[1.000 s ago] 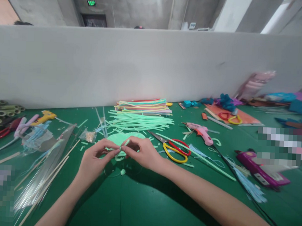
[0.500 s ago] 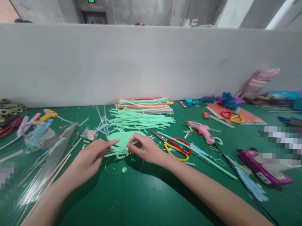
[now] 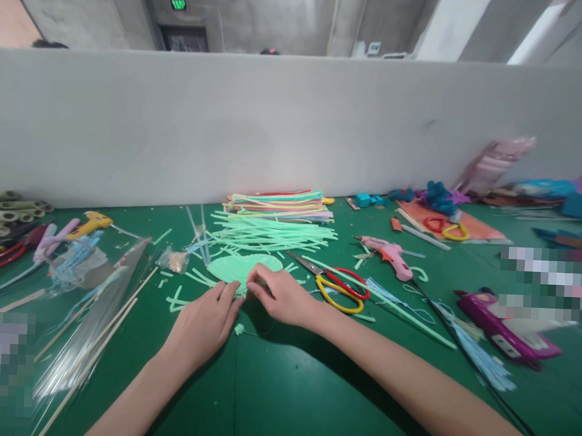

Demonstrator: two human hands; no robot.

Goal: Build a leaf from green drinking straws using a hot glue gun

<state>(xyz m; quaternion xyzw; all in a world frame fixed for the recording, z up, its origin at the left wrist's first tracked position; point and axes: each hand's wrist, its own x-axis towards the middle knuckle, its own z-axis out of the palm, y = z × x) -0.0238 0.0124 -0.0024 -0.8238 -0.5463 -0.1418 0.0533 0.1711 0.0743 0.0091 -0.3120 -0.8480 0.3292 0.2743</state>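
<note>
A flat mint-green oval piece (image 3: 231,267) lies on the green table, with loose strands sticking out at its sides. My left hand (image 3: 207,320) is at its near edge, fingertips closed on a small bunched mint-green pipe cleaner (image 3: 242,292). From the other side my right hand (image 3: 280,296) pinches at the same spot with thumb and forefinger; the exact grip is partly hidden. Just below the fingers sits a small mint-green knot (image 3: 239,329) on a thin thread. Short mint-green offcuts (image 3: 175,300) lie left of the piece.
Behind the piece are loose mint-green pipe cleaners (image 3: 275,233) and a multicoloured bundle (image 3: 279,204). Scissors (image 3: 340,287) and a pink glue gun (image 3: 390,254) lie to the right, a purple tool (image 3: 505,327) further out. Clear film (image 3: 98,325) and thin sticks (image 3: 115,326) lie left.
My left hand has moved right and closed in beside my right hand. Some mint-green strands it had by it now lie on the table to the left. My right hand has barely shifted.
</note>
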